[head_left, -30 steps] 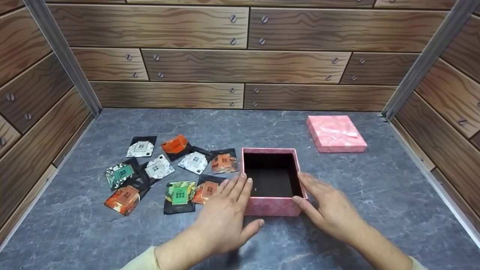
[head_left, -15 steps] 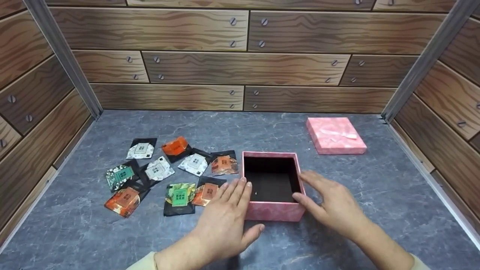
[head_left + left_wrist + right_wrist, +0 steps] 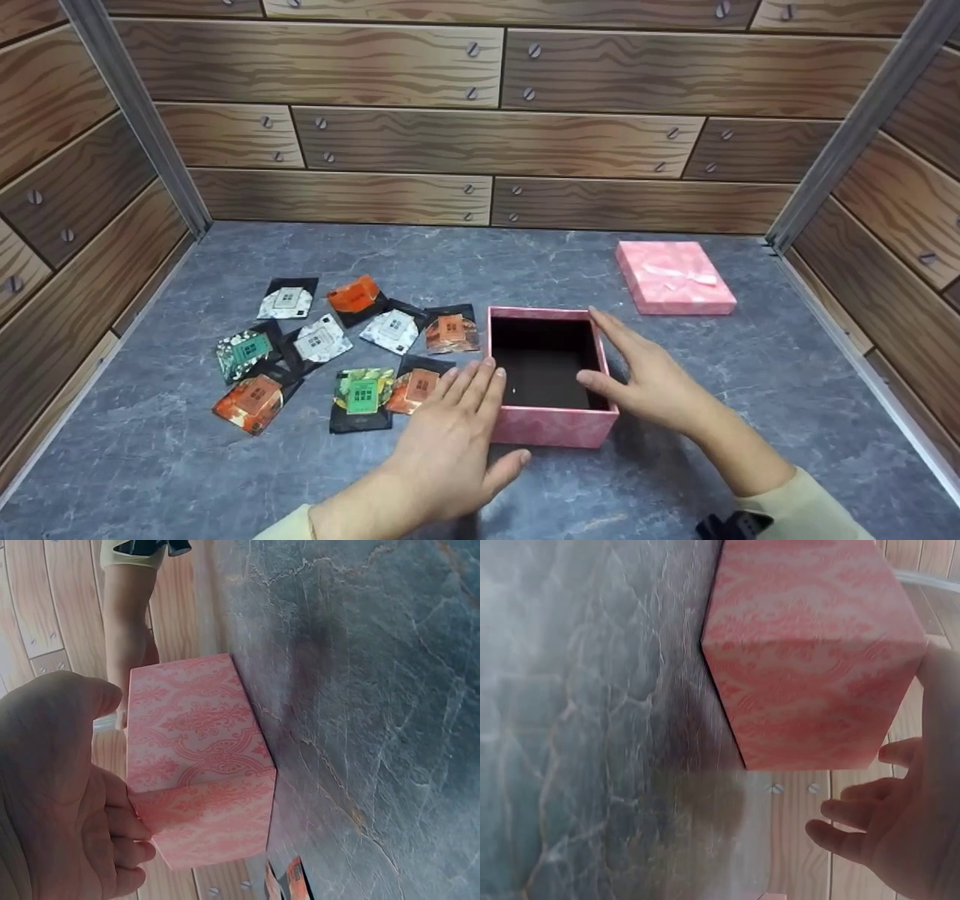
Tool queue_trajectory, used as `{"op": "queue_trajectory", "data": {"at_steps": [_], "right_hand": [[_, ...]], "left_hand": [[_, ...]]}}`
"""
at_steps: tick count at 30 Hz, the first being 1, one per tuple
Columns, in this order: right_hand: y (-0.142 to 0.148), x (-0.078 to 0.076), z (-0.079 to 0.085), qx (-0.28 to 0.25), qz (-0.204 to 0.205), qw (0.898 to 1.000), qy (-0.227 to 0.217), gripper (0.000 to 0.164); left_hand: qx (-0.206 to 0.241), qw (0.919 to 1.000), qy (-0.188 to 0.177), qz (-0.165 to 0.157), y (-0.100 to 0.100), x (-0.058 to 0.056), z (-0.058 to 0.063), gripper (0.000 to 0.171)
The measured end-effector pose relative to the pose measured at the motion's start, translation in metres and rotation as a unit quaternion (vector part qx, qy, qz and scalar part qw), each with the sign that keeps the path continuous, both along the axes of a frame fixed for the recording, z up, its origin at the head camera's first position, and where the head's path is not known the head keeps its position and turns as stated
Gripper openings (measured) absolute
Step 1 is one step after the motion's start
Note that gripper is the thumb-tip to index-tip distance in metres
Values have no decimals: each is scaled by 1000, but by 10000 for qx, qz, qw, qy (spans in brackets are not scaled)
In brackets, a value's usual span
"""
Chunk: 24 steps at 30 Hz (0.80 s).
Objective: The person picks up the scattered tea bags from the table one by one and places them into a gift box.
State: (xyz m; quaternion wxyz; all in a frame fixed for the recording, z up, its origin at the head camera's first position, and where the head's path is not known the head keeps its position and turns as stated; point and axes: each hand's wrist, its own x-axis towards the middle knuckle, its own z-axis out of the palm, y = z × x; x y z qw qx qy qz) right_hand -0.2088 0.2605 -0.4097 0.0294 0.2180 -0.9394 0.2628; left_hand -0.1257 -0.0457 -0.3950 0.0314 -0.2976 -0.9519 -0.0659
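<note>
A pink patterned box with a dark, bare inside stands lidless on the table, mid-front. My left hand lies along its left side, fingers straight and touching the left rim, thumb spread toward me. The left wrist view shows that hand with fingertips right at the upper edge of the box. My right hand is at the right side, index finger reaching to the far right corner and thumb over the opening. In the right wrist view its fingers are spread and relaxed beside the box.
Several flat tea-bag-like sachets lie left of the box, among them a green one, an orange one and a white one. A pink lid with a bow lies back right. Wood-patterned walls enclose the table.
My right hand has shifted forward along the box's right side, its index finger now at the far corner. The left hand stays at the left rim. The head view has tilted slightly.
</note>
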Motion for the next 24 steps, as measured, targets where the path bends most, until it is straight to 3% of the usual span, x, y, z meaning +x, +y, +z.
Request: {"op": "queue_trajectory", "data": {"at_steps": [10,16,24], "right_hand": [[2,-7,-16,-817,163,9962,-266,88],[2,-6,-17,-989,373,9942,-218,91],[9,-5,-19,-1081,868,9902,-184,98]], "left_hand": [[268,9995,-157,-48,-4,-1,-2,88],[397,9991,-126,-17,-10,-1,-1,86],[601,9973,-28,415,-33,-7,13,86]]}}
